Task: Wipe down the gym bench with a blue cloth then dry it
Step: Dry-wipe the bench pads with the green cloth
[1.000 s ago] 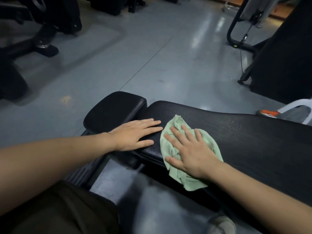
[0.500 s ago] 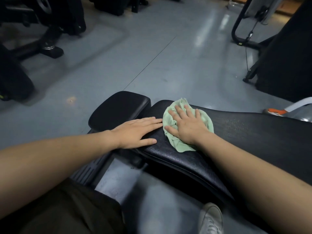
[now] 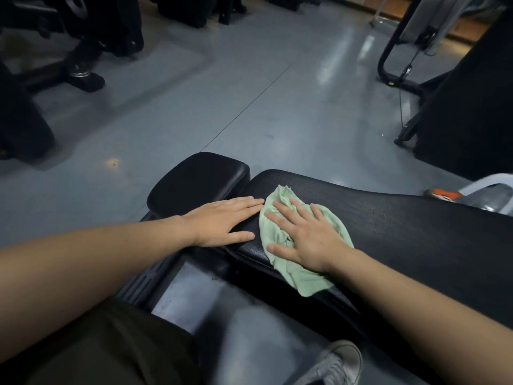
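Bench pad (image 3: 402, 226) lies under my flat right hand (image 3: 311, 240) pressing the pale green cloth (image 3: 288, 276), left hand (image 3: 222, 220) spread flat beside it.

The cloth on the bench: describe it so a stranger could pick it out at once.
Find the long black textured vinyl bench pad running across the lower right. Near its left end, beside the smaller black seat pad, the right hand presses flat on a crumpled pale green cloth. It is the only light, soft thing on the black padding.
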Tool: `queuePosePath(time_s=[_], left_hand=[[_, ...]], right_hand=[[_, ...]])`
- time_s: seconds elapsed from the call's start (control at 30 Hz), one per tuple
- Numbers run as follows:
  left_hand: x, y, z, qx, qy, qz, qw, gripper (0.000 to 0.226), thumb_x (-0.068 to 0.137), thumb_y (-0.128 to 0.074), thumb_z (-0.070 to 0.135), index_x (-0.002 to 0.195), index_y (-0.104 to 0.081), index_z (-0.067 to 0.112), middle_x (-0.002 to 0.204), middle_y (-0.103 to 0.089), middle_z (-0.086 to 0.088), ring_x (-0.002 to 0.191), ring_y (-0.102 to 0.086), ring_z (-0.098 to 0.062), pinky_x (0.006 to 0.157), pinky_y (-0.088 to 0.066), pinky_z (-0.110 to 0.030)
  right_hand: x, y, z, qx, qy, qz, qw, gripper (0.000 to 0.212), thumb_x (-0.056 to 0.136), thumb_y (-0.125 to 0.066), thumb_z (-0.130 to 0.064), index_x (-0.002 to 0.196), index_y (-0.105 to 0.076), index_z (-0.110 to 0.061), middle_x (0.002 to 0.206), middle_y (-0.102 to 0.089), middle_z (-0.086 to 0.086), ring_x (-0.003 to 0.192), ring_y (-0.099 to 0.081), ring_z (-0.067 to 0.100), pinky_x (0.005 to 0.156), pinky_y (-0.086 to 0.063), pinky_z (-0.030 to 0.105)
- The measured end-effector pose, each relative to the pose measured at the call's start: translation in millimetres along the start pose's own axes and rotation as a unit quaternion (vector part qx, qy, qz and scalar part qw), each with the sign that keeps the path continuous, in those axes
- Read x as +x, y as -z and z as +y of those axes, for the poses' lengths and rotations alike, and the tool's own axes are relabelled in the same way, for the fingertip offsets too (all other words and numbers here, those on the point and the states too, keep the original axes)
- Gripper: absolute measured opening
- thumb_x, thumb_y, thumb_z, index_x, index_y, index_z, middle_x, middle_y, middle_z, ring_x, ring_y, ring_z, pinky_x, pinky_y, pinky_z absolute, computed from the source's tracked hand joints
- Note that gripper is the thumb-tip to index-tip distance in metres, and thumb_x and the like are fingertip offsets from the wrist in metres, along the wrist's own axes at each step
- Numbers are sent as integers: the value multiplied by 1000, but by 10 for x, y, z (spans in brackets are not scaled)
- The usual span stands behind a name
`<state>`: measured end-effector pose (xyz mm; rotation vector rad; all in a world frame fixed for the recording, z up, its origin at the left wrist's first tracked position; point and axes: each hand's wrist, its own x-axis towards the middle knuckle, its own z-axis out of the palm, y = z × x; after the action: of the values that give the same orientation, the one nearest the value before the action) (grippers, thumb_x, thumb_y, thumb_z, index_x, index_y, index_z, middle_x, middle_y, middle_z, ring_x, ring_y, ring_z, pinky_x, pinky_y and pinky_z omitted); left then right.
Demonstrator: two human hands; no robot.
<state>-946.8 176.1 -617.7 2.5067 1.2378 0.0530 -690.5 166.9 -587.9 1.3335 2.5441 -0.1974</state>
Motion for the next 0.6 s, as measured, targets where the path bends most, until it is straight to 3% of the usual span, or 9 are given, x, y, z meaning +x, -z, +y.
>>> queuePosePath(time_s=[0.2,0.37,0.6], left_hand=[[-72,-21,-165,9,9,-10,1000,74,99,-33,65,160,-2,36,166,7,23,151,8,2,118,2,-18],[-103,-9,-302,15,6,-14,1000,73,98,-31,67,160,-2,39,166,7,24,151,10,1,123,-1,-26],[-184,-32,-486,24,50,-27,998,78,93,-24,75,159,1,42,166,8,22,151,13,0,126,-2,-37]], right_hand=[[645,77,298,-1,-44,3,999,90,79,-10,-86,159,-3,-44,169,5,-10,156,9,21,124,3,54],[933,115,397,-5,-65,15,998,83,86,-16,-81,159,-6,-43,170,1,-7,156,10,21,123,0,55],[641,114,110,-20,-30,-9,999,95,75,3,-83,160,-2,-41,170,6,-6,155,10,25,123,0,57]])
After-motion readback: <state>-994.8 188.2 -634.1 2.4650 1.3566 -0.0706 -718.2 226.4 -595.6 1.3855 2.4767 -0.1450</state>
